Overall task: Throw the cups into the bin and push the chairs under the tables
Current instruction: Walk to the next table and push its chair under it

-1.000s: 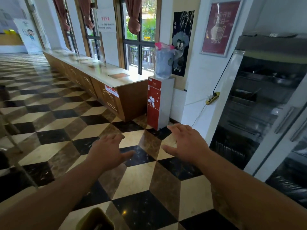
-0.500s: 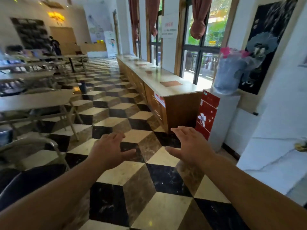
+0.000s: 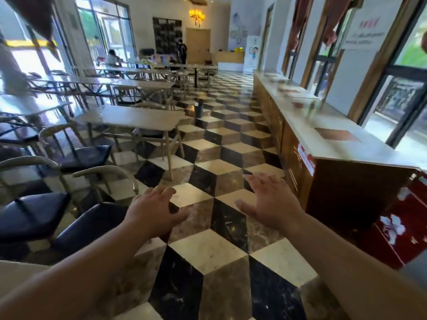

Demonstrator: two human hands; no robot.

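My left hand and my right hand are held out over the checkered floor, palms down, fingers spread, holding nothing. Under and left of my left hand stand dark-cushioned chairs with pale curved backs, pulled out from their table. Another chair stands beside a pale table further ahead on the left. A dark bin stands on the floor in the aisle beyond that table. No cup is visible.
A long wooden counter runs along the right wall under the windows, with a red cabinet at its near end. More tables and chairs fill the left. People stand far back. The aisle between tables and counter stretches ahead.
The view has swung left, from the water dispenser and steel cabinet to the dining hall aisle. Both hands keep the same open pose in front of me.
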